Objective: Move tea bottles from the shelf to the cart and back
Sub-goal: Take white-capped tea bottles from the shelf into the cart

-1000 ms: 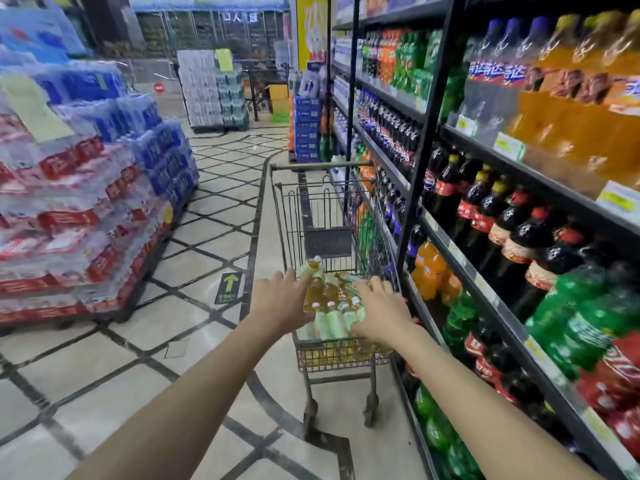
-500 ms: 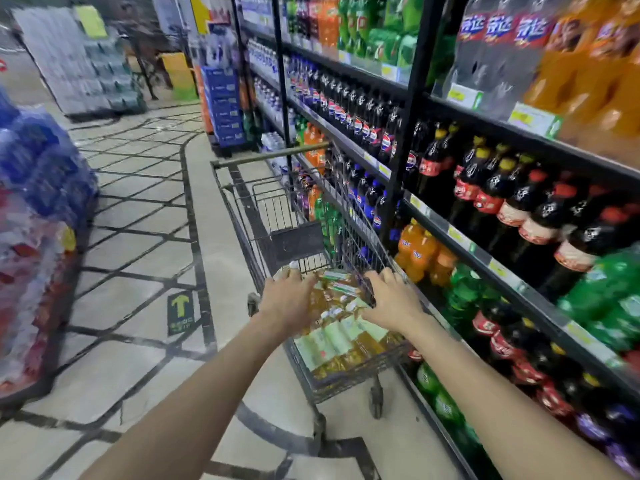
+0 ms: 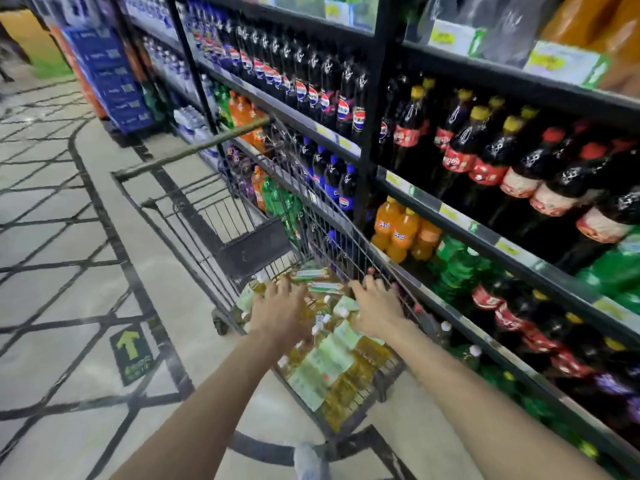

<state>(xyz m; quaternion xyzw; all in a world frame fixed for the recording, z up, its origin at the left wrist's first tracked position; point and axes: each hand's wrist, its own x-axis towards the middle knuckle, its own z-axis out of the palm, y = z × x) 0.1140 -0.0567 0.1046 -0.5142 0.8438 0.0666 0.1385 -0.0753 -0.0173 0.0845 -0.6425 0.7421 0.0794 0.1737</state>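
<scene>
- The left hand's fingers [image 3: 294,289] are spread over the bottles in the cart and blurred; I cannot tell if they grasp one.
- The right hand's fingers [image 3: 369,284] bend down over the bottles near the cart's shelf-side wire wall; whether they are grasping or released cannot be told.
- The left hand [image 3: 277,315] and right hand [image 3: 377,311] sit side by side, palms down, with bare forearms reaching in from below.
- The tea bottles [image 3: 332,362], amber with pale green labels and white caps, lie in a heap on their sides in the cart's basket, under and around both hands.
- The cart [image 3: 194,216] is wire, with its handle bar [image 3: 194,148] at the far end, and stands just beside the shelf [image 3: 450,209].
- The shelf holds dark cola bottles [image 3: 485,157], orange soda bottles [image 3: 401,230] and green bottles [image 3: 453,265].
- The floor [image 3: 69,271] is pale tile with dark lines and carries a green arrow sticker [image 3: 133,353] left of the cart.
</scene>
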